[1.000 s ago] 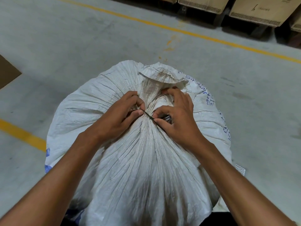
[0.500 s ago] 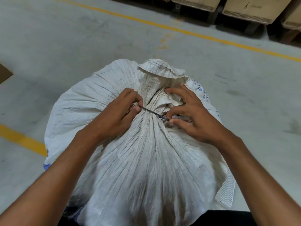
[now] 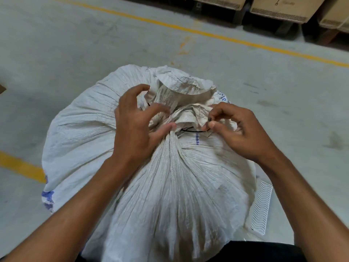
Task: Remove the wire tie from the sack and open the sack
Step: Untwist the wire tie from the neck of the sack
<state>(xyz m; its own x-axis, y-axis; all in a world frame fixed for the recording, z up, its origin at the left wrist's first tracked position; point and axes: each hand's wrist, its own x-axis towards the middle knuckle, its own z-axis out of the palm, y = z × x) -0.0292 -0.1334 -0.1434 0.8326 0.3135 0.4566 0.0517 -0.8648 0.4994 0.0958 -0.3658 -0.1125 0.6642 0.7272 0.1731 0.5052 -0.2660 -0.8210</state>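
The wire tie (image 3: 192, 131) is a thin dark strand running across the gathered neck of the white woven sack (image 3: 170, 186), just below the crumpled, flared mouth of the fabric. Its right end is pinched between the thumb and forefinger of the right hand (image 3: 239, 133), whose grip is closed on it, the other fingers curled in. A second short dark bit of wire shows near the fingers of the left hand (image 3: 136, 127). The left grip is half open: the fingers are spread and hooked over the folds at the neck, the thumb pressing the cloth where the pleats meet; whether it has hold of the wire cannot be told.

The sack stands bulging on the grey concrete floor (image 3: 75, 44), filling the middle of the view, with blue printing at its lower left and upper right. A white wavy-ribbed object (image 3: 261, 207) lies just beside its right flank. Yellow painted lines (image 3: 188, 31) cross the floor beyond the sack and at the left edge. Cardboard boxes (image 3: 283, 8) on dark supports line the far top edge.
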